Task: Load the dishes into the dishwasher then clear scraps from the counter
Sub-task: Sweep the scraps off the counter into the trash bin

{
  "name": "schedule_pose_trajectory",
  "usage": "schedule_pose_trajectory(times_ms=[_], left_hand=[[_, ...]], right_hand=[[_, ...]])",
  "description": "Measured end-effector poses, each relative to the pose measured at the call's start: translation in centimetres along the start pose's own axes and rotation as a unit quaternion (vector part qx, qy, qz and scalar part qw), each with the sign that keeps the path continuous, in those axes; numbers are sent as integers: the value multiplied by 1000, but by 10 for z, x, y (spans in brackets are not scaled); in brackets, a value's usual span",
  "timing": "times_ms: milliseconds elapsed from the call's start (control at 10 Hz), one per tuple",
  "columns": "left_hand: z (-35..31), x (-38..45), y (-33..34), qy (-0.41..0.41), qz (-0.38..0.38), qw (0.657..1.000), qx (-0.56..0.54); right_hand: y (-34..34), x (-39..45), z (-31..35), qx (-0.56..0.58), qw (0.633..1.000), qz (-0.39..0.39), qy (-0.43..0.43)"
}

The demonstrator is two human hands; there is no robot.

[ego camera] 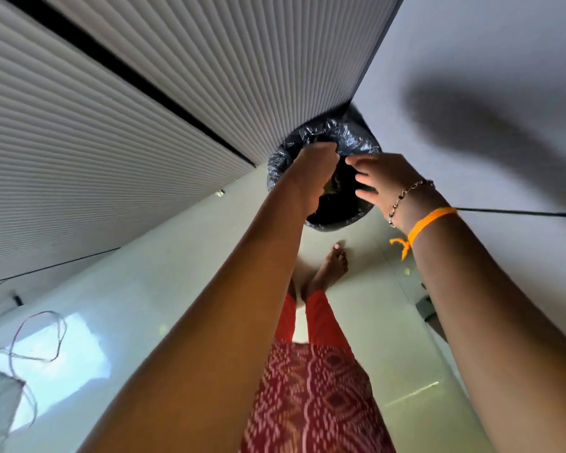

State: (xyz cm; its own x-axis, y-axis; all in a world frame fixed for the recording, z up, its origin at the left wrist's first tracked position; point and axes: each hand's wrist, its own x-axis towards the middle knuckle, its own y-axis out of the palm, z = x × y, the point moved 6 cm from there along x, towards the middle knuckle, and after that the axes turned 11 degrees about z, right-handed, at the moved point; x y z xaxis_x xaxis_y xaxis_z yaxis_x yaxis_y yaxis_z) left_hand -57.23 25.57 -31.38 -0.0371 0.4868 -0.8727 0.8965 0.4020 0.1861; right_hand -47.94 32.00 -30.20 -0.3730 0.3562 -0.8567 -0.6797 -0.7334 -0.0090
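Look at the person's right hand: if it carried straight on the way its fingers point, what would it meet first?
Probably the left hand, across a small gap over the bin's black-lined mouth. The right hand points its fingers leftward; depth is unclear, so it might pass beside it.

Ribbed white cabinet fronts [111, 132] left; plain white wall [490, 53] right, shadowed; glossy pale tiled floor [151, 289] reflecting window light near left.
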Motion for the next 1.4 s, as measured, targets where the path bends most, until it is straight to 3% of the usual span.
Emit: schedule_pose_trajectory(times_ms=[100,200,500,700,800,900,1000,1100,1200,1400], left_hand=[[-49,-98,20,42,-26,998,-28],[-86,-168,34,115,-1,991,-61],[-190,-282,63,302,13,953,38],[-264,-311,71,366,24,930,42],[-294,-307,65,384,-44,921,49],[-318,-297,58,387,-107,915,47],[-335,-288,54,365,-131,921,40],[-346,-280,49,358,-155,920,34],[-350,-274,44,351,-176,919,32],[-370,-267,40,352,-172,920,26]], right_hand=[[11,-65,44,-2,999,-6,-53],[19,-124,83,22,995,-17,-93],[1,-244,209,52,948,-80,-304],[-39,-263,278,74,895,-123,-421],[-44,-249,307,3,887,-130,-443],[-30,-220,337,-307,820,-156,-456],[-16,-182,341,-584,716,-96,-370],[-30,-172,358,-683,616,-130,-371],[-49,-151,394,-709,588,-178,-348],[-93,-134,437,-668,638,-273,-271]])
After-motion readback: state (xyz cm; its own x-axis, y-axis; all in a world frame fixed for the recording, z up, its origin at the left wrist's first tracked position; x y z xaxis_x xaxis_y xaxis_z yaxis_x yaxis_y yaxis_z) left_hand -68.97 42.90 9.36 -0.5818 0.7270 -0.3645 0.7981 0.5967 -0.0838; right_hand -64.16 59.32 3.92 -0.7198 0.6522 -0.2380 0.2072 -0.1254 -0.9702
